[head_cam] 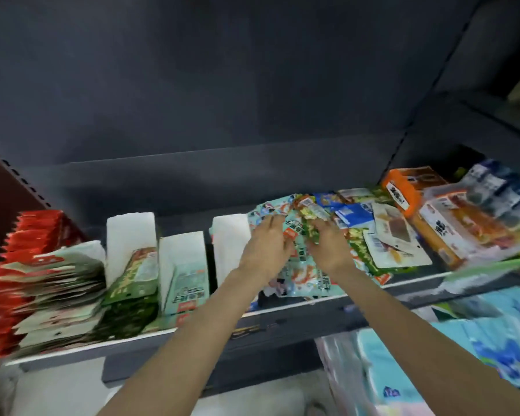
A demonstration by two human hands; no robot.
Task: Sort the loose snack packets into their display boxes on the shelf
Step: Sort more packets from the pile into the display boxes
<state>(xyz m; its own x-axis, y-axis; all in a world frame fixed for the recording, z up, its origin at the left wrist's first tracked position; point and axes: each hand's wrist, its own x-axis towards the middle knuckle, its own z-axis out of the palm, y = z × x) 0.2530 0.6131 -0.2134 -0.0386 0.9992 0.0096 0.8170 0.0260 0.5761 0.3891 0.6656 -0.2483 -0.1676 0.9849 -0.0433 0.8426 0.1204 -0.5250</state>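
I see both hands reaching onto the dark shelf (282,328), into a heap of loose packets (370,232) that lies on its middle and right part. My left hand (266,246) rests on a pale teal packet (309,280), its fingers nearly straight and lying flat on the top of it. My right hand (327,244) is just beside it, with fingers bent down into the green and teal packets; the picture is blurred there, so I cannot tell if it pinches one or only presses.

To the left of the hands stand three white display boxes (131,235) in a row. The first holds green packets (135,277), the second holds teal packets (186,286), and the third is directly beside my left wrist. Further left lie a fanned stack of white and green packets (60,283) and a row of red packets (27,238). On the right end of the shelf there is an orange box (403,190), and near it some blue and white bags (499,193).
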